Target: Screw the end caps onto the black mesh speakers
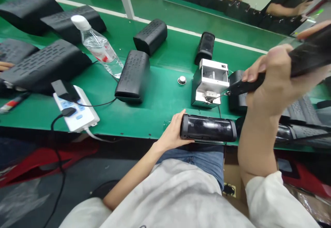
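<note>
My left hand (176,131) is closed round the left end of a black cylindrical speaker (208,128) lying lengthwise at the bench's front edge. Raised at the right, my right hand (275,72) grips a black power screwdriver (310,53). Its thin bit points left and reaches the front of a small silver box-shaped machine (210,83), near a metal piece at its opening. Whether a screw sits on the tip is too small to tell. A round silver button-like part (181,80) lies left of the machine.
Black speakers (133,76), (151,36) and another (205,47) stand on the green bench (160,100). A water bottle (99,48) and a white power strip (76,109) with cables are left. Larger black housings (49,62) sit far left. More parts lie right; a person's arm (281,10) shows beyond.
</note>
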### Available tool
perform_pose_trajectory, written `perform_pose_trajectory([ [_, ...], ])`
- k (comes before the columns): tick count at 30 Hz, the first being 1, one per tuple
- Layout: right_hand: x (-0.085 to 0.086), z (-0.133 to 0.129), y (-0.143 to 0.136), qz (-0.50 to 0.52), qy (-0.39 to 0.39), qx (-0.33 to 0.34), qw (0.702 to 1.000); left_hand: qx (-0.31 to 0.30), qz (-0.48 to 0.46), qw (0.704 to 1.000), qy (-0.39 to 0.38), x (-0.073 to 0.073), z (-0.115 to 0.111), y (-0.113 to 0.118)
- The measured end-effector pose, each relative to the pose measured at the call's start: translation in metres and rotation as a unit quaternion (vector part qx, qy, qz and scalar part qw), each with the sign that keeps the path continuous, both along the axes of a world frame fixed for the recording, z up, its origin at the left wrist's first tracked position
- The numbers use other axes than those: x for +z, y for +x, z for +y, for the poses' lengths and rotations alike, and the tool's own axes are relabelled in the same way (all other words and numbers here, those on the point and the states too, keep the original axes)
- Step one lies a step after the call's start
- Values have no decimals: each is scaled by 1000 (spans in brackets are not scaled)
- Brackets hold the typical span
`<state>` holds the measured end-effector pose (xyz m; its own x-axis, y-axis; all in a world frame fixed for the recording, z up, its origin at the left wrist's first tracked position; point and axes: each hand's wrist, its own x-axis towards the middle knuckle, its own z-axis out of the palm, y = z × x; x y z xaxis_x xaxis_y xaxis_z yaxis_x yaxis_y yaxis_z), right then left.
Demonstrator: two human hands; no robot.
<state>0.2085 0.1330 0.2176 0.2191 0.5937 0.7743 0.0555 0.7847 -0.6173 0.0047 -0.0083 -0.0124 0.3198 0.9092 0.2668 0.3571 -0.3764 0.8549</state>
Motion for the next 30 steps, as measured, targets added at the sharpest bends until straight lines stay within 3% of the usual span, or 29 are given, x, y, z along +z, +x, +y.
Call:
perform_pose_trajectory([
  [3,-13,16,9,-1,50,-14,999,-5,-1,1000,2,-1,1,0],
  [7,-27,27,4,-29,25,-26,999,-9,-4,1000,4,-1,1,-1],
  [13,-32,30,5,-26,-6,-27,999,-11,3,1000,-1,1,1,-1],
  [17,-28,15,15,-33,-63,6,997,-14,-4,1000,-10,0,1,0],
  [20,-18,-3,13,-4,-58,2,998,-15,-8,1000,-16,0,1,-1],
  [26,2,-32,-16,27,-57,22,998,-19,-11,1000,-15,1,0,0],
  [30,1,-35,-29,21,-93,49,994,-21,-15,1000,-18,1,1,0],
])
